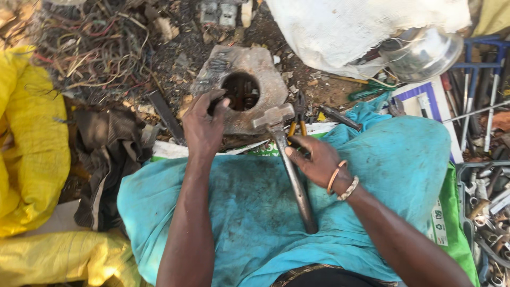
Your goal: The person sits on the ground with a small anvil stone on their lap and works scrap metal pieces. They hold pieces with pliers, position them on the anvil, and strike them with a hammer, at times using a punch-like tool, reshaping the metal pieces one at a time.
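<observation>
The left hand (pixel 204 125) is gripping the rim of a rusty metal housing (pixel 241 93) lying on the ground; the right hand (pixel 316 159) is closing loosely around a hammer (pixel 289 165) handle over the teal-clothed lap.

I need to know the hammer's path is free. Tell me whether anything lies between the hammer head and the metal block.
Nothing visible does. The hammer, held at the handle by the right hand, has its head right at the metal block. The left hand grips the block's left edge, off to the side.
</observation>
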